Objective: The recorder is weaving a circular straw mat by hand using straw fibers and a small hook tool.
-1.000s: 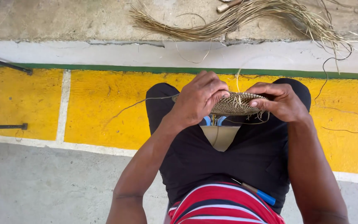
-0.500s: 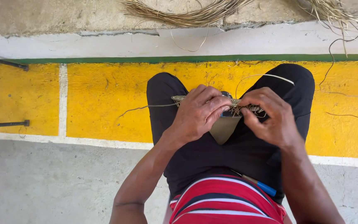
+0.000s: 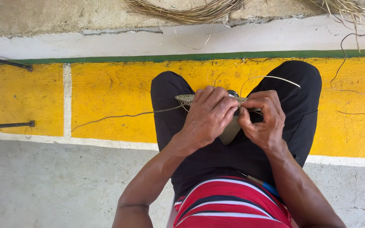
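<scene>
Head view, looking straight down on a seated person's lap. Woven fibre piece (image 3: 187, 99), flat and pale brown, held edge-on above the knees in black trousers (image 3: 292, 109); only its left end and a sliver at its right show, the middle hidden under the hands. Left hand (image 3: 208, 116) laid over the woven piece, fingers curled down and closed around it, knuckles up. Right hand (image 3: 263, 120) just right of the woven piece's middle, fingers bent and pinched together at its edge, fingertips meeting those of the left hand; what exactly sits in the pinch too small to tell. One thin loose strand (image 3: 119, 116) trailing from the left end of the woven piece out over the yellow painted band (image 3: 106, 93). A second pale strand (image 3: 275, 77) arching up from behind the woven piece over the right knee. Bundle of dry fibre (image 3: 191, 10) well beyond the woven piece, on the concrete ledge past the green stripe (image 3: 106, 58). Red striped shirt (image 3: 229, 207) nearer than the woven piece, at the lower frame edge, with a blue pen-like object (image 3: 267, 186) at its right side.
</scene>
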